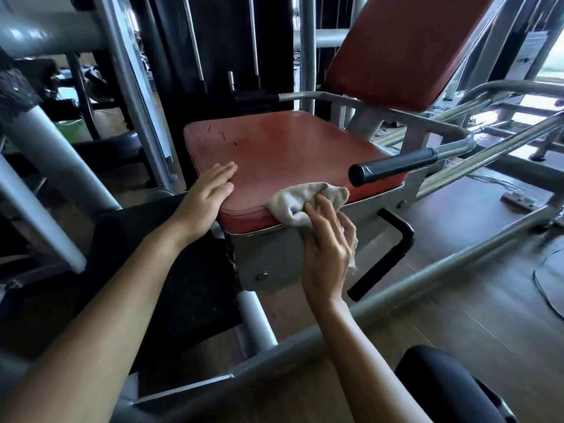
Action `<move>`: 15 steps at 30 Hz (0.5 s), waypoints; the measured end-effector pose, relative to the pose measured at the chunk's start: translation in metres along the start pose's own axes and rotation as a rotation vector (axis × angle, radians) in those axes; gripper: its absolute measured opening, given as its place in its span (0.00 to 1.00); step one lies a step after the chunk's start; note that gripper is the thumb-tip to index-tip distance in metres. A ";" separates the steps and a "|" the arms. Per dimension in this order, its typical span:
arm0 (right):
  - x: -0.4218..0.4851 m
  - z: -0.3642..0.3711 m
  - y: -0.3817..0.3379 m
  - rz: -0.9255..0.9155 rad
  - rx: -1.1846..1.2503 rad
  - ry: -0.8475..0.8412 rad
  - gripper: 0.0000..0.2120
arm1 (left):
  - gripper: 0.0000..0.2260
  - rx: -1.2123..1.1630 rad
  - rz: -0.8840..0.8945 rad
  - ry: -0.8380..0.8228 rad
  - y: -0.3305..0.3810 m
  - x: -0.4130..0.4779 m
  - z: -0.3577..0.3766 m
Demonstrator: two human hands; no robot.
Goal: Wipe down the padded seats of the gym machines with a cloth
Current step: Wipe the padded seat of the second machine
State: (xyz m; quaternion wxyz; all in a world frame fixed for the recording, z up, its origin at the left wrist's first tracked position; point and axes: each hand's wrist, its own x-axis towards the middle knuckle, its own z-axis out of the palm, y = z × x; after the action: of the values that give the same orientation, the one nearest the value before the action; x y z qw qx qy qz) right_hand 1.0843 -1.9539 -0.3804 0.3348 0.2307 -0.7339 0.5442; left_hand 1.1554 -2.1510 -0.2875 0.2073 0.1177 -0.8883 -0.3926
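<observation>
Looking down through the head view, you have your left hand (210, 193) laid flat on the near left corner of the red padded seat (283, 141), fingers straight and together, holding nothing. It reads as a brace, there to steady you as you lean over the frame. Your right hand (328, 248) has the pale cloth (300, 201) bunched under its fingers and pressed against the seat's front edge, right where the top rolls over into the piping. A loose bit of cloth shows past the far side of your palm, so you seem to be gripping it rather than only pushing it, though your thumb is hidden and I cannot be sure how it pinches. The cloth sits at the near right part of the front lip, just below the black handle grip (393, 166), which juts out over that side and will likely crowd your strokes there. Most of the seat top behind the cloth lies bare, with a few dark scuffs near the far left. The tilted backrest (406, 47) stands above it, well apart from both hands.
</observation>
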 end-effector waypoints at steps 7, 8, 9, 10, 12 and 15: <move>-0.003 0.010 -0.026 0.085 0.157 0.015 0.14 | 0.19 -0.014 0.049 0.050 -0.013 0.005 0.002; -0.002 0.011 -0.028 0.082 0.146 0.015 0.15 | 0.20 -0.019 0.057 0.055 -0.015 0.005 0.003; -0.001 0.012 -0.029 0.082 0.132 0.019 0.14 | 0.21 -0.022 0.063 0.060 -0.016 0.005 0.003; 0.002 0.013 -0.028 0.081 0.106 0.023 0.14 | 0.23 -0.023 0.065 0.064 -0.017 0.005 0.003; 0.009 0.016 -0.027 0.060 0.024 0.029 0.12 | 0.23 -0.023 0.067 0.072 -0.018 0.007 0.005; 0.008 0.025 -0.030 -0.049 -0.005 0.036 0.14 | 0.22 -0.029 0.089 0.108 -0.019 0.008 0.006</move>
State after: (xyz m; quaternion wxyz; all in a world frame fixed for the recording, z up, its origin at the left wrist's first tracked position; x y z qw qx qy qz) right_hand 1.0944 -1.9869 -0.3596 0.3618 0.2378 -0.7231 0.5381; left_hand 1.1461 -2.1628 -0.3028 0.2741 0.0961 -0.8744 -0.3888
